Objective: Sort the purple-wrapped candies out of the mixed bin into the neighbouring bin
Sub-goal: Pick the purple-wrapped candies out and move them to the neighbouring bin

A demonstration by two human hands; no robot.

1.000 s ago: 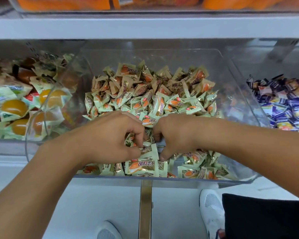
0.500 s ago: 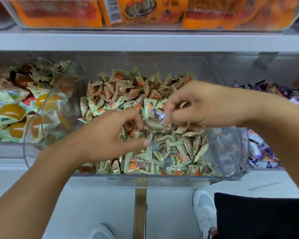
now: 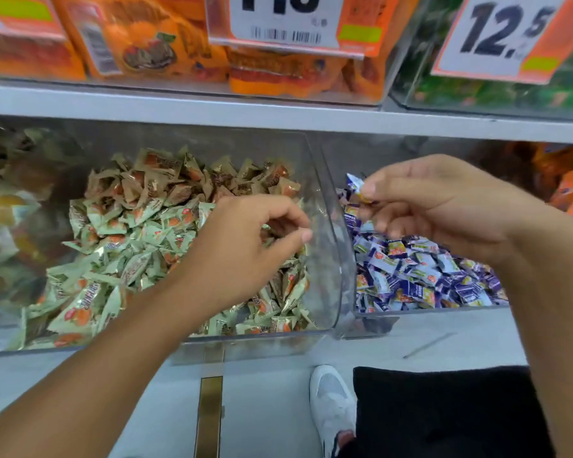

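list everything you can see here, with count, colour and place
green-wrapped candies: many, pale green and gold with orange print, piled in the middle clear bin
purple-wrapped candies: many, purple and white, in the bin to the right
held purple candy: one, purple and white, above the right bin
orange packets: several, on the upper shelf
price tags: two, white on orange, upper shelf front
white shoe: one, on the floor below
left hand: one, over the middle bin, fingers loosely curled, holds nothing
right hand: one, pinches the held purple candy

Right hand (image 3: 444,206) carried purple-wrapped candy (image 3: 356,186) from mixed bin (image 3: 328,226) over neighbouring bin (image 3: 411,312)
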